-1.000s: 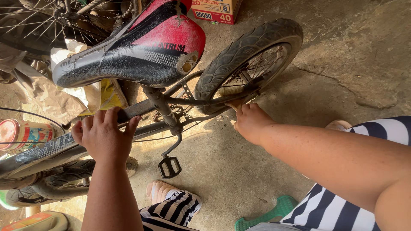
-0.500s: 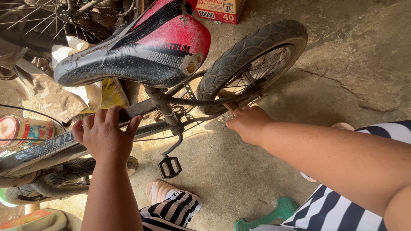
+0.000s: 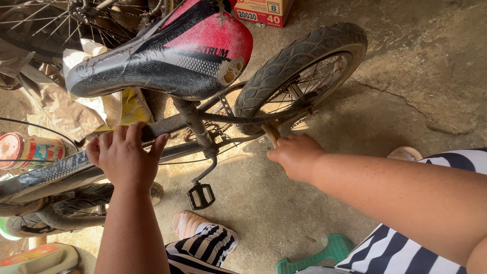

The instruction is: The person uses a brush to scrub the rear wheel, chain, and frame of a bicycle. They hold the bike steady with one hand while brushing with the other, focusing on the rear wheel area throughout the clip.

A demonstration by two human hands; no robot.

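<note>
The right hand (image 3: 297,155) has slid a little toward the back wheel (image 3: 304,76) and now closes its fingers on a small wooden handle there. The left hand (image 3: 124,155) stays wrapped over the dark bike frame (image 3: 175,124), under the red and black seat (image 3: 167,50). A pedal (image 3: 201,195) hangs between the arms. A painted can (image 3: 30,150) sits at the left. The seat hides much of the frame, and the handle's tip is hidden behind the tyre.
</note>
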